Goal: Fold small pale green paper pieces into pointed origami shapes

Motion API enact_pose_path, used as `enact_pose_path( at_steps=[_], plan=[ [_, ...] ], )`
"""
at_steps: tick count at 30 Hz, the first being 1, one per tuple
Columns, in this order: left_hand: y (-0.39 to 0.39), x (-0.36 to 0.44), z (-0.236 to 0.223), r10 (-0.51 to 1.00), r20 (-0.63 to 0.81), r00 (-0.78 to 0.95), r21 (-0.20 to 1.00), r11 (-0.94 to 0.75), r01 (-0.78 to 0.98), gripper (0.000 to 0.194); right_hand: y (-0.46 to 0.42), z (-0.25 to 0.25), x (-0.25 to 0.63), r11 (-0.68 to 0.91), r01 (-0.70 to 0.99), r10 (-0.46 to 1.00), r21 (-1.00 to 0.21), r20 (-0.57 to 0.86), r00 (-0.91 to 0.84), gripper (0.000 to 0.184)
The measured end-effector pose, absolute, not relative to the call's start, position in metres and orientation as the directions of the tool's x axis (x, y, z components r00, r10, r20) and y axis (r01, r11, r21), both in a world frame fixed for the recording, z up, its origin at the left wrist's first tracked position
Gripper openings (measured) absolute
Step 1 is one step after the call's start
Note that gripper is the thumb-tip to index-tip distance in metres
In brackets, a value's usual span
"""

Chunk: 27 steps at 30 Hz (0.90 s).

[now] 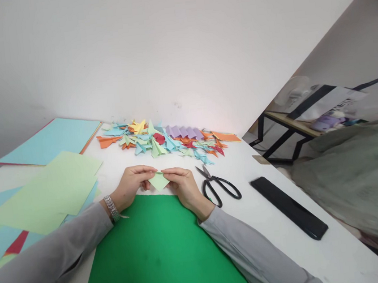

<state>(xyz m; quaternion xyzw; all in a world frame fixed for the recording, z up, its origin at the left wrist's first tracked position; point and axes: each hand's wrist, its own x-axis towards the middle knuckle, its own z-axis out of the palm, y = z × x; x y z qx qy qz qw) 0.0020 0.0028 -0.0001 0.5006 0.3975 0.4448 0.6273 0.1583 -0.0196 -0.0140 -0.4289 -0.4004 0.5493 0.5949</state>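
A small piece of light green paper [159,182] is held up between both hands, just past the far edge of a green sheet [159,248]. My left hand [135,183] pinches its upper left corner. On the other side, my right hand [184,184] grips the upper right corner with thumb and fingers. The paper's top edge looks folded, and a point hangs downward. Black-handled scissors [219,185] lie slightly spread to the right of my right hand. Beyond the hands is a heap of small folded paper pieces [157,140] in several colours.
Loose light green sheets [52,192] and coloured scraps lie at the left. A stack of large paper with light blue on top [53,137] sits behind them. At the right are a long black case [288,207], the table edge, and a wooden-topped stand [288,124] with a bag.
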Motion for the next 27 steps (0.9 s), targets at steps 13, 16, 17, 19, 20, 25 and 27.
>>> enact_pose_path(
  at_steps=[13,16,17,19,20,25,27],
  plan=[
    [-0.0026,0.0034,0.0035,0.951,-0.024,0.308,0.999,0.035,-0.03,0.022,-0.0231,-0.015,0.1594,0.073,-0.229,0.997,-0.971,0.068,0.029,0.01],
    [-0.0042,0.0035,0.0028,0.949,-0.028,0.314,0.999,0.022,0.024,0.03,-0.0241,-0.0139,0.1592,0.081,-0.207,0.997,-0.975,0.076,0.035,0.008],
    [-0.0043,0.0034,0.0025,0.947,-0.02,0.32,1.0,0.013,0.024,0.031,-0.0241,-0.0137,0.1592,0.083,-0.21,0.996,-0.974,0.078,0.034,0.009],
    [-0.0042,0.0033,0.002,0.946,0.008,0.325,1.0,-0.014,0.017,0.031,-0.0236,-0.014,0.1591,0.086,-0.23,0.996,-0.969,0.081,0.033,0.015],
    [-0.004,0.0033,0.0019,0.946,0.02,0.322,1.0,-0.025,0.013,0.032,-0.0233,-0.0143,0.1589,0.086,-0.238,0.996,-0.968,0.08,0.034,0.018],
    [-0.0026,0.0035,0.0016,0.956,0.027,0.291,1.0,-0.021,-0.024,0.041,-0.022,-0.0164,0.1574,0.062,-0.181,0.998,-0.982,0.055,0.044,0.018],
    [-0.0022,0.0032,0.0012,0.954,0.018,0.298,0.999,-0.008,-0.034,0.04,-0.0219,-0.0167,0.1569,0.062,-0.146,0.997,-0.987,0.054,0.058,0.021]
  ],
)
